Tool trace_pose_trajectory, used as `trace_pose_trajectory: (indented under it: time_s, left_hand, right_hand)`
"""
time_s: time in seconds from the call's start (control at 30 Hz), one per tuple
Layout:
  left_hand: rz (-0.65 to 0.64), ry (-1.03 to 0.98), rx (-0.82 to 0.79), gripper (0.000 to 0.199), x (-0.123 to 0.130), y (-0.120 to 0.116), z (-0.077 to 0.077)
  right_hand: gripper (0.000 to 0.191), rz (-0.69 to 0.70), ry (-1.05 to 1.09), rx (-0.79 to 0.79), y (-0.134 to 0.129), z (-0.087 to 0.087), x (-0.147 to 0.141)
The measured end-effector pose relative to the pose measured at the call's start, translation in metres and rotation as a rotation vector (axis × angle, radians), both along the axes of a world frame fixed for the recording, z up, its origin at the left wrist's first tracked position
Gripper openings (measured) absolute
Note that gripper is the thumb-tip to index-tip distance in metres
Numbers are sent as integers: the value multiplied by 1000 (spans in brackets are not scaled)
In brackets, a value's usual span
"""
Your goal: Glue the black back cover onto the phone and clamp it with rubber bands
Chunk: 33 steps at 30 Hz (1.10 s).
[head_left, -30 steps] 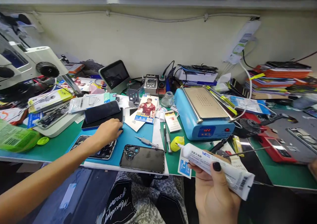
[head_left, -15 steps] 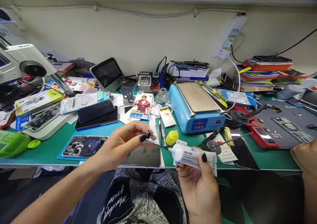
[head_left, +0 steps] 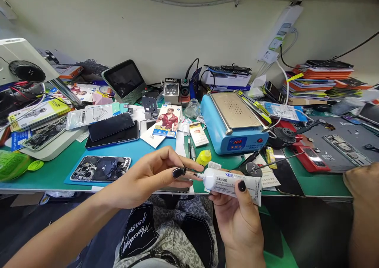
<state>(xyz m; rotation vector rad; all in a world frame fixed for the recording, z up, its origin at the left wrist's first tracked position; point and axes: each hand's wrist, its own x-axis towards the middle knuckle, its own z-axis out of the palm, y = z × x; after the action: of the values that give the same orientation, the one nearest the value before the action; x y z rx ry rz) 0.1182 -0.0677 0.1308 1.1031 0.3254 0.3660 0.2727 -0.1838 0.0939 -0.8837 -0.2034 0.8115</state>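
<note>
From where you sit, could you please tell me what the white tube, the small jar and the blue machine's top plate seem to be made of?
White tube: likely satin plastic, judging by its flat sealed end; laminate is possible. Small jar: probably clear glass, glossy, see-through with highlights. Top plate: seemingly metal, matte tan, with neat small holes.

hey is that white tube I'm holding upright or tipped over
Tipped on its side: the white tube lies nearly level in your right hand, nozzle pointing toward the left hand.
</note>
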Motion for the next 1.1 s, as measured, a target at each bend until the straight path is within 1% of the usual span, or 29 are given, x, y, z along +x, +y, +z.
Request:
trace_pose_trajectory:
  time_s: [0.17,0.33,0.5,0.6,0.7,0.8,0.93,0.97,1.0,1.03,1.1]
  left_hand:
    - [17,-7,7,5,2,1,0]
    - [-7,-16,24,6,2,3,-2]
    - [-15,-7,37,5,3,3,-2]
    - [-21,-10,50,4,4,3,-2]
    - [-14,10,109,5,4,4,-1]
    - [-36,93,186,7,2,5,1]
    - [-73,180,188,12,3,1,-3]
    - [-69,189,223,13,5,-1,-6]
    - [-59,204,297,13,7,-2,-10]
    - [-32,214,415,12,9,-4,-13]
    - [59,195,750,8,12,-5,-20]
  right_hand:
    - [23,-2,-31,-5,1,-1,1]
    - [23,-8,-24,-9,1,-4,2]
    - [18,44,-60,11,-3,-6,3]
    - [16,46,-101,2,-4,-7,5]
    - [15,8,-187,-10,-6,-10,8]
    - [15,-13,-312,29,-9,-13,15]
    - [18,-24,-560,119,-11,-18,23]
    - [18,-18,-594,131,-11,-19,23]
    - [18,-5,-599,130,-11,-20,22]
    - [16,7,-578,117,-10,-21,21]
    - [11,34,-487,77,-9,-23,18]
